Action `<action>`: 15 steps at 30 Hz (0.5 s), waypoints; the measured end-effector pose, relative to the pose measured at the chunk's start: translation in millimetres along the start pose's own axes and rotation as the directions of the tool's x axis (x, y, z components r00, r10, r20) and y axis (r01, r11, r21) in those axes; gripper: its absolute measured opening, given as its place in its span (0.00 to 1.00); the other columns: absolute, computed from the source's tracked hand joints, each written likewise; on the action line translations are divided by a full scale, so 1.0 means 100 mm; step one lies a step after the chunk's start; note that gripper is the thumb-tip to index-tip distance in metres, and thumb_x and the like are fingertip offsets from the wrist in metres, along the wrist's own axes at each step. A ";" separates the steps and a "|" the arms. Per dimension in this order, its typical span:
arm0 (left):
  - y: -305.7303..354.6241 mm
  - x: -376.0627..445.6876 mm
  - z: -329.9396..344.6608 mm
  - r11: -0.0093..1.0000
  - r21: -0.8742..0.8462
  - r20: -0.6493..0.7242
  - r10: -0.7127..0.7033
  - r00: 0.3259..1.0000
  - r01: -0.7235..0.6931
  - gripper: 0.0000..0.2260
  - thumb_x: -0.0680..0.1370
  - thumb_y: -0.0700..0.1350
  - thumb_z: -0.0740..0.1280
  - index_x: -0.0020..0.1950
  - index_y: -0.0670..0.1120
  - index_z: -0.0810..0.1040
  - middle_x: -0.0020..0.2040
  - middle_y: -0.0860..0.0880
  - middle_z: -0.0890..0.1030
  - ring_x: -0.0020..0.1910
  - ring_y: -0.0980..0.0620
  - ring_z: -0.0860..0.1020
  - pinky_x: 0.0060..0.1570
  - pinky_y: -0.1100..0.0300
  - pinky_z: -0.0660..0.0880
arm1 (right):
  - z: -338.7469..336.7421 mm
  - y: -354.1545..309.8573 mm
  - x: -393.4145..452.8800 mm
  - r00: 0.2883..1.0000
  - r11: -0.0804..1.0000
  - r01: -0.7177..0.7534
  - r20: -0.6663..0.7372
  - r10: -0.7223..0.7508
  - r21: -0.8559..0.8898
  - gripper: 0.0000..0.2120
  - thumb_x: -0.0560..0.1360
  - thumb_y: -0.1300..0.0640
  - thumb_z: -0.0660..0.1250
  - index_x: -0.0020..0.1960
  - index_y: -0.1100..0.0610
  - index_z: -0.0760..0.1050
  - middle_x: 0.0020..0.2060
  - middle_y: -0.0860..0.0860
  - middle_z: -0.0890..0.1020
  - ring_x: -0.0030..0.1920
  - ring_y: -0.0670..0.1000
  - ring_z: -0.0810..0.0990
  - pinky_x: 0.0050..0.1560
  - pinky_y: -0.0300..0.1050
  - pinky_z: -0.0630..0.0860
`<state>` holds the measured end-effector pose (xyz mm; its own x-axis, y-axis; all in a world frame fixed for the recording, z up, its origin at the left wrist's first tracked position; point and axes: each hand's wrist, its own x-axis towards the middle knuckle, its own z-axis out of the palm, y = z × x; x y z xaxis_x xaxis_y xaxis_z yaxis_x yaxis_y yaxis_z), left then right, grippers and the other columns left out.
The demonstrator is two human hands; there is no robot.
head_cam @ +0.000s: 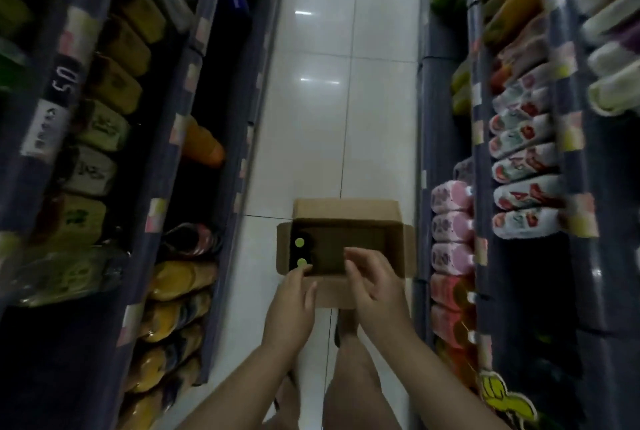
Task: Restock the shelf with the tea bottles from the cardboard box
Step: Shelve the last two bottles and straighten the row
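Note:
An open cardboard box stands on the white floor of the aisle in front of me. Two dark tea bottles with green caps, one behind the other, stand upright at its left side; the rest of the box looks bare. My left hand hovers over the box's near left corner, fingertips close to the nearer cap, holding nothing. My right hand is over the near right part of the box, fingers spread and empty. The shelf on my left carries rows of bottles.
Shelving lines both sides of the narrow aisle. Yellow and green bottles fill the left racks; pink and white bottles fill the right racks. White tiled floor runs ahead beyond the box. My legs are below my arms.

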<state>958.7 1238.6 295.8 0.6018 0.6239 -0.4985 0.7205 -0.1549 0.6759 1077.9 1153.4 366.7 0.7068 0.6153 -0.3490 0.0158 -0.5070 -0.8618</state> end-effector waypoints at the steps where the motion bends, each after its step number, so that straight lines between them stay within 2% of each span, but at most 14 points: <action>1: -0.06 0.12 0.09 0.999 -0.018 -0.001 -0.045 0.999 0.045 0.14 0.81 0.50 0.57 0.66 0.52 0.69 0.63 0.53 0.75 0.61 0.56 0.74 0.56 0.63 0.72 | 0.03 0.11 0.18 1.000 1.000 0.006 0.022 -0.005 -0.016 0.09 0.78 0.57 0.62 0.57 0.51 0.75 0.52 0.41 0.76 0.53 0.36 0.76 0.51 0.30 0.74; 6: -0.55 0.76 0.60 0.974 -0.094 -0.025 -0.209 0.978 0.206 0.14 0.81 0.51 0.57 0.66 0.53 0.69 0.63 0.55 0.75 0.59 0.58 0.74 0.54 0.64 0.71 | 0.35 0.83 1.05 0.985 0.987 0.079 0.166 -0.056 -0.139 0.10 0.78 0.57 0.62 0.59 0.53 0.74 0.52 0.43 0.76 0.55 0.35 0.74 0.51 0.25 0.71; 9: -0.92 1.09 0.92 0.944 -0.157 -0.038 -0.299 0.953 0.290 0.14 0.80 0.49 0.58 0.67 0.53 0.69 0.62 0.55 0.75 0.59 0.59 0.73 0.54 0.66 0.69 | 0.66 1.34 1.48 0.960 0.968 0.131 0.271 -0.070 -0.215 0.11 0.78 0.55 0.62 0.60 0.53 0.73 0.55 0.45 0.76 0.55 0.37 0.74 0.53 0.29 0.73; 12: -1.32 1.32 1.25 0.898 -0.238 -0.073 -0.396 0.915 0.370 0.14 0.81 0.48 0.59 0.66 0.51 0.70 0.61 0.53 0.77 0.55 0.59 0.73 0.48 0.70 0.68 | 0.98 1.82 1.78 0.937 0.949 0.180 0.339 -0.085 -0.259 0.13 0.78 0.53 0.62 0.62 0.53 0.73 0.56 0.45 0.76 0.55 0.39 0.74 0.55 0.32 0.74; 15: -1.69 1.48 1.58 0.846 -0.312 -0.106 -0.484 0.869 0.433 0.14 0.81 0.48 0.59 0.66 0.50 0.69 0.61 0.52 0.77 0.57 0.56 0.74 0.53 0.65 0.70 | 1.29 2.27 1.95 0.907 0.933 0.220 0.412 -0.087 -0.285 0.14 0.78 0.52 0.61 0.63 0.53 0.71 0.57 0.45 0.74 0.56 0.39 0.73 0.55 0.30 0.71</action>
<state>980.2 1236.7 21.8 0.1374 0.6984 -0.7024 0.7626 0.3780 0.5249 1128.2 1236.7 55.8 0.3482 0.8511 -0.3930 0.3718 -0.5102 -0.7756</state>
